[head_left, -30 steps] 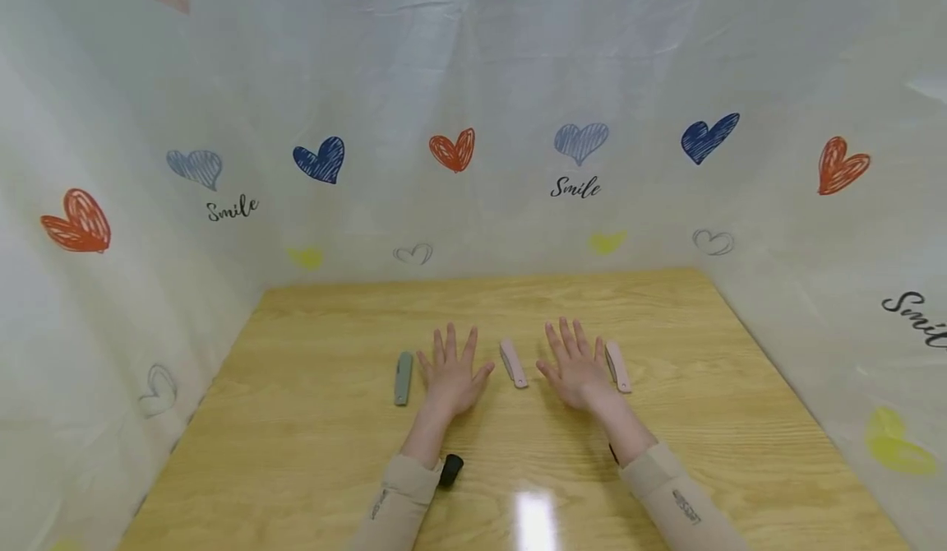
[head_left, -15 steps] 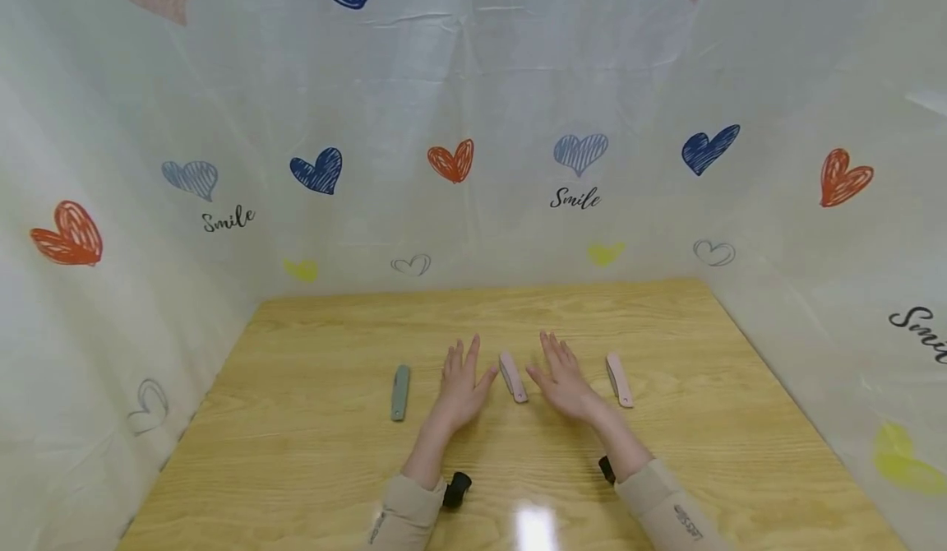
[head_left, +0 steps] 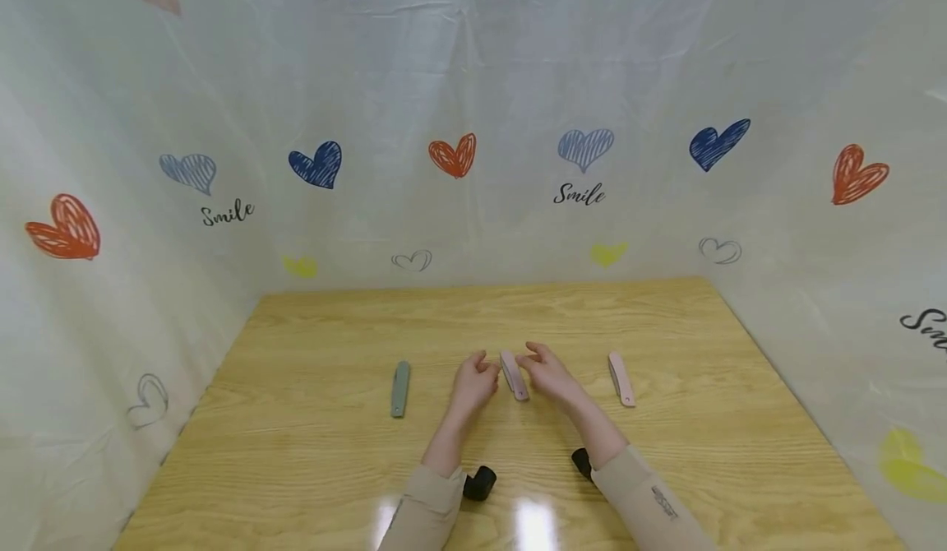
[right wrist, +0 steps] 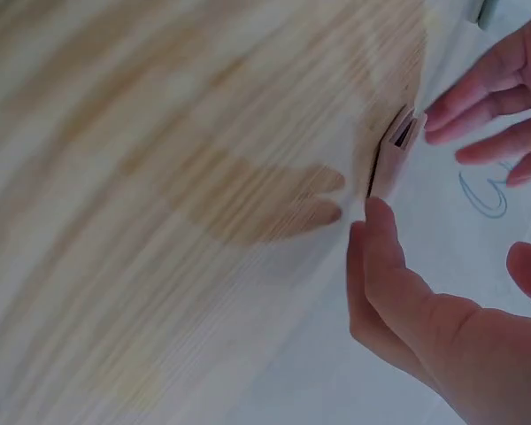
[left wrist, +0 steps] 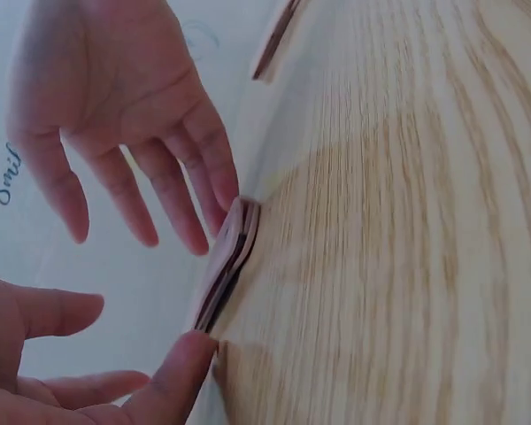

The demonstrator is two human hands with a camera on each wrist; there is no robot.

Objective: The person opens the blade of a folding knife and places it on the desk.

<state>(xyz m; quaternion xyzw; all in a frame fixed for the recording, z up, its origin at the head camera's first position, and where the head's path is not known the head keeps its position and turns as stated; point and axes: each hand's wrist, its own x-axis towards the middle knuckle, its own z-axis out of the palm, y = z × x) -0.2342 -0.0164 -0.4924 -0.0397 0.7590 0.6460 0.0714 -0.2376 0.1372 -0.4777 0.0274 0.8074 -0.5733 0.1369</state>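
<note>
A pink folding knife (head_left: 514, 377), closed, with a slot along one side and a rivet at its near end, lies on the wooden table between my two hands. My left hand (head_left: 473, 385) is just left of it, fingers loosely bent. From the other side comes my right hand (head_left: 549, 372), its fingertips right at the knife's edge. In the left wrist view a left fingertip overlaps one end of the pink knife (left wrist: 228, 258). The right wrist view has right fingertips (right wrist: 379, 212) at the knife's lower end. Neither hand grips it.
A green folding knife (head_left: 399, 389) lies to the left on the table (head_left: 296, 452). Another pink folding knife (head_left: 621, 379) lies to the right. Behind and beside the table hangs a white curtain (head_left: 510, 230) printed with hearts and "Smile".
Both hands have moved inward from spread apart, closing in on the middle pink knife, and their fingers have gone from straight to bent. The knives have stayed in place.
</note>
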